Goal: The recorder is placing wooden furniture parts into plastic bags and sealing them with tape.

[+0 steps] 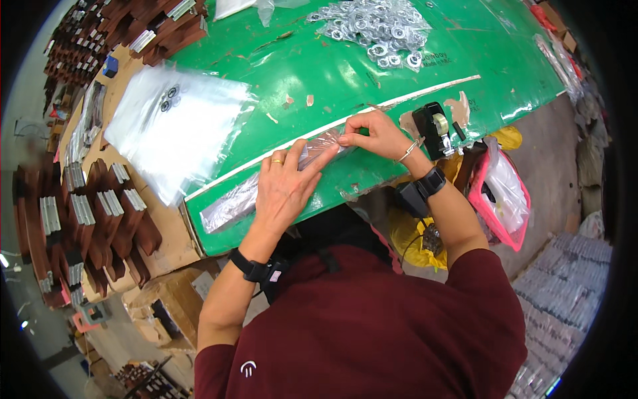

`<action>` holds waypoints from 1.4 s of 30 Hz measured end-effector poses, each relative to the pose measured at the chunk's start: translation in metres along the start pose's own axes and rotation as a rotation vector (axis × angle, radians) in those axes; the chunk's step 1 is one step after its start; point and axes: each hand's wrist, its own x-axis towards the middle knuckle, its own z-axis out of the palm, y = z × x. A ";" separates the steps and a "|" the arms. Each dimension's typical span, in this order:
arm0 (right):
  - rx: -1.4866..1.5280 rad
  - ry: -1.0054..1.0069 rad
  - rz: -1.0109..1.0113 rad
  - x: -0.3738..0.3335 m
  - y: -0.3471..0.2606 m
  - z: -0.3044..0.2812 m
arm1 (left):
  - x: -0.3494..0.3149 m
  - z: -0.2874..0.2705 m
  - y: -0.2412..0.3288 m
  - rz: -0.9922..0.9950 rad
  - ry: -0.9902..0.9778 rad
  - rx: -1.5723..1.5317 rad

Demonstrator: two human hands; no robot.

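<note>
A long, narrow package in clear plastic wrap (232, 205) lies along the near edge of the green table. My left hand (282, 189) is laid across its middle, fingers over the far side and the index finger stretched toward the right end. There my right hand (375, 135) pinches the film between thumb and index finger, close to the left fingertip. What lies inside the wrap is hard to make out under the glare. Just right of my right hand stands a black tape dispenser (427, 126) with a roll of clear tape.
A white strip (425, 94) runs behind the package. Flat clear bags (179, 123) lie at left, two small black rings on them. Small bagged round parts (379, 30) are heaped at the back. Brown slats (100, 219) stack at far left; a pink-rimmed bag (520, 229) hangs at right.
</note>
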 end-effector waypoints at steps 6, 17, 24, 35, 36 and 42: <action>0.058 0.011 0.153 -0.008 -0.004 0.001 | -0.002 0.013 0.001 0.007 0.008 0.071; -0.457 0.794 0.349 -0.145 -0.010 -0.060 | -0.001 0.013 0.002 -0.014 0.047 0.058; -0.382 0.775 0.452 -0.139 0.012 -0.064 | -0.003 0.015 0.003 -0.016 0.072 0.034; 0.227 0.803 0.397 -0.184 -0.009 -0.065 | -0.001 0.015 0.001 -0.037 0.057 0.014; 0.264 0.789 0.386 -0.191 -0.011 -0.062 | -0.001 0.015 0.002 -0.034 0.053 0.009; 0.423 0.826 0.389 -0.196 0.012 -0.040 | -0.001 0.013 0.002 -0.046 0.054 0.030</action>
